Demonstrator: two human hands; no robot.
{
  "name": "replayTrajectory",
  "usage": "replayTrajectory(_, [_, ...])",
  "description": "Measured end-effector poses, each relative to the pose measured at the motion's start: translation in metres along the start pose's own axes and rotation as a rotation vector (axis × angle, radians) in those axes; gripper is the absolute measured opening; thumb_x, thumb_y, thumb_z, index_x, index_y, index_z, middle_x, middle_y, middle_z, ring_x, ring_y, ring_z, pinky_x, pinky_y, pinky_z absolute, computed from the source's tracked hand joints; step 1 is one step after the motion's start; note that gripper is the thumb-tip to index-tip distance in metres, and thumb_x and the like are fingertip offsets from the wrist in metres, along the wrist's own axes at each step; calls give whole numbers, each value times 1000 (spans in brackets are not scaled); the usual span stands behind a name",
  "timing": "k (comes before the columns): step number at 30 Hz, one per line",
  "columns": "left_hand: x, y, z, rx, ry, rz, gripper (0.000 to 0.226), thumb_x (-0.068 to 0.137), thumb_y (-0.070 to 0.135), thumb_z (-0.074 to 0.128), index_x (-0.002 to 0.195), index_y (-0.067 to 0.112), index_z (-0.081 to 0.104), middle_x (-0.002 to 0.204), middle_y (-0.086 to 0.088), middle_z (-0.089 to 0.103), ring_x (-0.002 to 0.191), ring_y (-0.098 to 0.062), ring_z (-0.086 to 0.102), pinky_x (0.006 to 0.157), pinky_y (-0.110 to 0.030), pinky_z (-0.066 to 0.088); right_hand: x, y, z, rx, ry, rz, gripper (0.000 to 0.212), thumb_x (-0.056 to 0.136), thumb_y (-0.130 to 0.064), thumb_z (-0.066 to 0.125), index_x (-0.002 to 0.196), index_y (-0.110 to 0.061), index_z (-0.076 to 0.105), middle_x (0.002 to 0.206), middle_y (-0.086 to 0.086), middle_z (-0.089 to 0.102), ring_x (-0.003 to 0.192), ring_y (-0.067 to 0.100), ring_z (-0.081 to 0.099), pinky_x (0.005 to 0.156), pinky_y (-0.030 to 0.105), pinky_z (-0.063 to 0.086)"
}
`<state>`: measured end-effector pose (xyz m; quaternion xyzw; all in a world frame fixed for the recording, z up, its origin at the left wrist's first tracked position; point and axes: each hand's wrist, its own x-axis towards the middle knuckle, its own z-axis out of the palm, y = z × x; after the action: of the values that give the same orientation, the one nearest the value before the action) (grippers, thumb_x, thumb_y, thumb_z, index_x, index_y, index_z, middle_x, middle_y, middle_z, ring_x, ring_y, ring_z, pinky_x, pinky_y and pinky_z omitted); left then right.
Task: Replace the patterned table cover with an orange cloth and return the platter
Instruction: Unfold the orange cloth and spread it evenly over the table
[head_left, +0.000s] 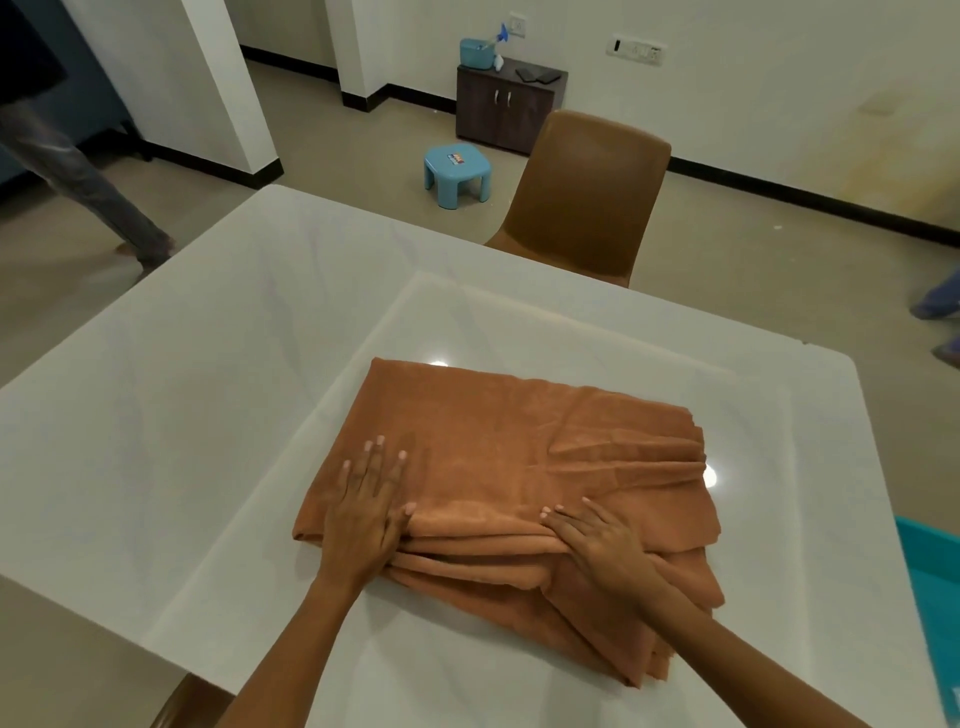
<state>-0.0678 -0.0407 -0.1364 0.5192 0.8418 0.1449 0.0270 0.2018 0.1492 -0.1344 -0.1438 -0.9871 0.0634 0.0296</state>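
A folded orange terry cloth lies on the glossy white square counter, toward its near right part, in a thick stack of several layers with loose folds bunched along the near edge and a corner trailing toward the person. The left hand rests flat on the cloth's left portion, palm down, its fingers straight and slightly spread, the thumb lying along a fold. The right hand presses on the bunched layers at the near middle of the cloth, its fingers straight and a little apart, pointing left; neither hand curls round the fabric. Both bare forearms reach in from the bottom edge.

Behind the counter stands a brown moulded plastic chair, pushed close to the far edge. On the tiled floor beyond it sits a small light-blue plastic stool, and against the white wall a low dark wooden cabinet carries a teal container. A turquoise object shows at the right edge, cut off. A second person's leg appears at the far left.
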Motion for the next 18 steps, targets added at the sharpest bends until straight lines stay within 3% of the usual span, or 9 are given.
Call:
replayTrajectory(4, [-2, 10, -1, -47, -5, 174, 82, 90, 68, 16, 145, 11, 35, 155, -13, 24, 144, -28, 20, 116, -48, 18, 8, 7, -15, 6, 133, -44, 43, 82, -12, 43, 123, -17, 56, 97, 2, 73, 88, 16, 69, 93, 38, 50])
replayTrajectory(6, [-5, 19, -2, -58, 4, 234, 84, 88, 71, 17, 146, 11, 34, 155, -13, 23, 144, -28, 20, 116, -48, 17, 15, 10, -27, 6, 178, -47, 41, 81, -11, 46, 117, -16, 62, 90, 2, 73, 77, 17, 69, 86, 36, 55])
replayTrajectory(9, [-2, 27, -4, -83, 27, 201, 79, 92, 66, 16, 145, 11, 34, 157, -11, 20, 144, -28, 21, 116, -46, 17, 28, 25, -49, 22, 216, -15, 41, 70, -7, 69, 110, -15, 68, 96, 4, 73, 83, 20, 70, 84, 36, 54])
replayTrajectory(12, [13, 41, -14, -65, 82, 165, 75, 94, 62, 14, 146, 10, 30, 158, -9, 16, 144, -27, 20, 116, -44, 14, 58, 49, -94, 274, 212, 373, 27, 81, -15, 66, 108, -14, 65, 99, 9, 71, 91, 30, 67, 85, 41, 53])
replayTrajectory(14, [26, 56, -23, -35, 124, 185, 74, 95, 61, 13, 146, 10, 29, 157, -11, 17, 145, -26, 17, 117, -44, 10, 109, 82, -128, 58, 83, 470, 23, 89, -20, 54, 109, -19, 64, 102, 10, 68, 95, 32, 62, 80, 35, 45])
replayTrajectory(16, [37, 73, -30, -23, 152, 196, 73, 95, 60, 12, 147, 11, 29, 157, -12, 18, 145, -27, 17, 116, -46, 14, 145, 117, -159, 42, 163, 606, 31, 88, -13, 48, 113, -22, 64, 109, 11, 67, 99, 32, 59, 79, 35, 42])
replayTrajectory(18, [46, 87, -30, -44, 170, 188, 73, 95, 60, 11, 147, 12, 28, 157, -12, 19, 145, -28, 18, 115, -48, 17, 160, 141, -173, 52, 177, 691, 38, 91, -10, 45, 125, -20, 57, 120, 13, 63, 109, 33, 56, 88, 38, 44])
